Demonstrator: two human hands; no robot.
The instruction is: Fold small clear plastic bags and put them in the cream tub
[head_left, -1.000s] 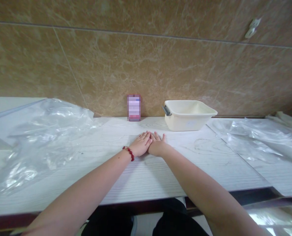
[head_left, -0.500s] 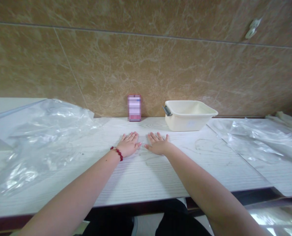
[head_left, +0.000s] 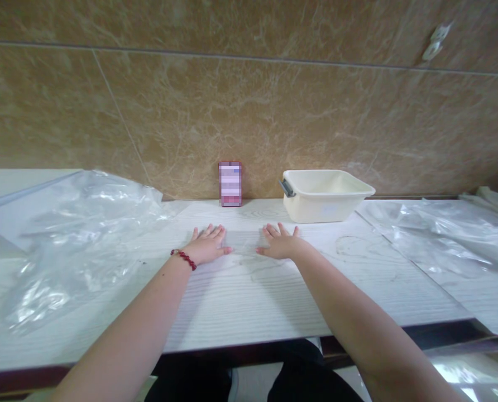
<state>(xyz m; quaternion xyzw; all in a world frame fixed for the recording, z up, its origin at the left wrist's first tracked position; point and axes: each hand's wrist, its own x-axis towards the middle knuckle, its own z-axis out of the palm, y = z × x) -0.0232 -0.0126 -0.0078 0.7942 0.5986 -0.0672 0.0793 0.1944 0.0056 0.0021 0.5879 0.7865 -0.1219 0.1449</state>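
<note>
My left hand [head_left: 207, 247] lies flat, palm down, on the white wood-grain table [head_left: 240, 296], fingers spread, holding nothing. A red bead bracelet [head_left: 183, 258] circles its wrist. My right hand [head_left: 281, 244] also lies flat and open on the table, a short gap to the right of the left one. Behind the hands, a small pink box [head_left: 230, 183] stands against the wall. A cream plastic basin [head_left: 326, 194] with a grey handle sits just beyond my right hand.
A crumpled clear plastic sheet [head_left: 77, 234] covers the table's left part. Another clear sheet [head_left: 441, 234] lies over the right part. A brown marble-tiled wall [head_left: 249, 111] rises right behind the table. The table's front edge runs across below my forearms.
My hands were touching side by side; they have slid apart along the table, left hand going left, right hand going right. Both stay flat.
</note>
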